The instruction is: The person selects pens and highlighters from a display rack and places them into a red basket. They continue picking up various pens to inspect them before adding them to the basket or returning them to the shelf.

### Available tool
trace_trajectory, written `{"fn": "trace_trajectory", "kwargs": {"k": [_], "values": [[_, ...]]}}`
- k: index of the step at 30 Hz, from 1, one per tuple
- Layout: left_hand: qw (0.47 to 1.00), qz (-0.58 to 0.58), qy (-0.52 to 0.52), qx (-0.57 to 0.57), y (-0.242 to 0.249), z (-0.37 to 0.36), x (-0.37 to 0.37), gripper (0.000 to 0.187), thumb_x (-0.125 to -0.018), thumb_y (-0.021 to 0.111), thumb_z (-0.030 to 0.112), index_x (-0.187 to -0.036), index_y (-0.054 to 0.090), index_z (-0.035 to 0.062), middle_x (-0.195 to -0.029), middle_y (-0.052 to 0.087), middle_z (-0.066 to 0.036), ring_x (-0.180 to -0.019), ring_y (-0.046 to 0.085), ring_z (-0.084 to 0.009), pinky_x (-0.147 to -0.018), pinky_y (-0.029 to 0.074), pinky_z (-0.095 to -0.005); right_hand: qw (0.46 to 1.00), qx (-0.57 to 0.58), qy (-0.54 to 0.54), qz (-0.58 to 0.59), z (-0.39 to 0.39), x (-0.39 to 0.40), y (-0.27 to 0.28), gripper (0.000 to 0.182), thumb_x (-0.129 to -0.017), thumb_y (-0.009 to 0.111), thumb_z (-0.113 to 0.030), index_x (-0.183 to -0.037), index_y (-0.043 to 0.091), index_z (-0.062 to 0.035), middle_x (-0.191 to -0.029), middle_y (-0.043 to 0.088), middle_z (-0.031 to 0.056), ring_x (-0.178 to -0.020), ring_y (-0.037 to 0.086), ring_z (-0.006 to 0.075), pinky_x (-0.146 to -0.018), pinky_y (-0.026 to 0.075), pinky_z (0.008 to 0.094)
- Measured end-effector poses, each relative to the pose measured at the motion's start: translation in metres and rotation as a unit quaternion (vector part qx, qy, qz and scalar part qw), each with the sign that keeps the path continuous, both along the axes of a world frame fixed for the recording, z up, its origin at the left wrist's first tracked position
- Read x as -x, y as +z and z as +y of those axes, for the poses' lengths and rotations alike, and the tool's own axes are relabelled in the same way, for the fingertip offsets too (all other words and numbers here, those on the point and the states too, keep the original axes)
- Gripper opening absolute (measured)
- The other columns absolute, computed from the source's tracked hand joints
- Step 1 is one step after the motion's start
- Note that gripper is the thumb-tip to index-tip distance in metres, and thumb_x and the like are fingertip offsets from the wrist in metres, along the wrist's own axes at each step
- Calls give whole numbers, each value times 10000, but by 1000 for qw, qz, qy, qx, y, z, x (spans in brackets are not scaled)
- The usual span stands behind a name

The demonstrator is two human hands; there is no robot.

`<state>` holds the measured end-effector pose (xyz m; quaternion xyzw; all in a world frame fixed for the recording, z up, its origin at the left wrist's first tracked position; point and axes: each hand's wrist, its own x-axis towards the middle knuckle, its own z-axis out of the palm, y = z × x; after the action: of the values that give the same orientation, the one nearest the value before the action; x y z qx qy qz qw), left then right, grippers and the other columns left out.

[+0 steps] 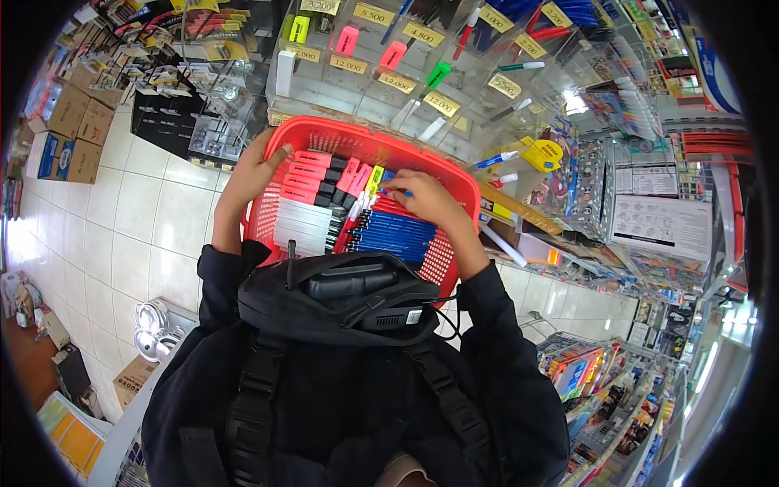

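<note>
A red plastic basket (454, 174) is in front of my body, its far side against the shelf. My left hand (258, 172) grips its left rim, thumb over the inner edge. Over the contents, my right hand (426, 197) has its fingers closed near a small blue item, perhaps a pen; its kind is partly hidden. Pink highlighters (302, 185) with black caps lie in rows at the left. Below them are white markers (300, 223) side by side. A yellow highlighter (375, 178) stands out in the middle, and many blue pens (393, 233) fill the right part, with red pens (393, 204) above them.
A clear display rack (365, 89) with price labels, highlighters and pens stands just beyond the basket. A black bag (341, 296) hangs at my chest, over the near rim. Cardboard boxes (73, 122) are stacked at the left; shelves of goods (617, 390) stand at the right.
</note>
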<state>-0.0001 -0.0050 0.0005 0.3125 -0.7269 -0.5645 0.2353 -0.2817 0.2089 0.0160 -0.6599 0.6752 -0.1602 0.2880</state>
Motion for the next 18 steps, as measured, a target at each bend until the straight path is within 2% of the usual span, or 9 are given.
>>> {"fn": "trace_trajectory", "kwargs": {"k": [2,5,8,9,11,14,18], "values": [[1000,-15,-2,10,4,0,0,298,-1008,606,221,-1181,590,-22,-995,667,-137,-934,653,-211,-875,489,-334,999,-29,-22,-6,6,3,-10,306,-852,694,-129,-1151,717,-69,-1079,673,151,-1014,659,331,-872,523,442],[1000,-8,-3,4,-3,-3,0,304,-1006,610,225,-1186,590,-19,-1001,668,-139,-946,652,-215,-884,486,-336,996,-22,-79,47,18,8,-16,303,-832,711,-138,-1122,715,-51,-1111,693,163,-1032,674,328,-875,532,438],[1000,-2,1,6,-8,-4,0,312,-1002,616,232,-1191,589,-15,-1015,671,-143,-961,650,-221,-893,483,-336,988,-134,-73,25,22,18,-20,283,-818,713,-131,-1087,718,-44,-1116,711,172,-1031,689,330,-890,537,440],[1000,-5,-1,4,-9,-4,0,315,-1001,617,233,-1193,589,-16,-1021,672,-144,-966,650,-224,-895,482,-337,988,-137,-74,10,23,19,-22,265,-821,700,-119,-1075,719,-45,-1108,715,170,-1020,691,332,-889,539,441],[1000,-9,-2,-1,-11,-5,0,320,-999,619,235,-1196,589,-16,-1032,674,-148,-976,648,-228,-900,480,-337,987,-143,-75,-18,22,22,-24,234,-829,674,-96,-1052,722,-46,-1091,722,168,-999,695,338,-887,541,441],[1000,0,-4,-14,-9,-4,-1,322,-999,616,232,-1200,588,-18,-1040,675,-151,-984,647,-236,-903,479,-338,996,-40,-76,8,19,24,-24,225,-836,632,-70,-1039,724,-45,-1054,723,169,-985,694,338,-861,542,440],[1000,2,-4,2,-10,-4,0,317,-1000,613,227,-1197,591,-20,-1031,672,-148,-973,650,-233,-895,481,-338,993,-48,-77,75,16,15,-12,233,-838,598,-47,-1036,720,-41,-981,721,176,-965,687,356,-846,537,449]]}}
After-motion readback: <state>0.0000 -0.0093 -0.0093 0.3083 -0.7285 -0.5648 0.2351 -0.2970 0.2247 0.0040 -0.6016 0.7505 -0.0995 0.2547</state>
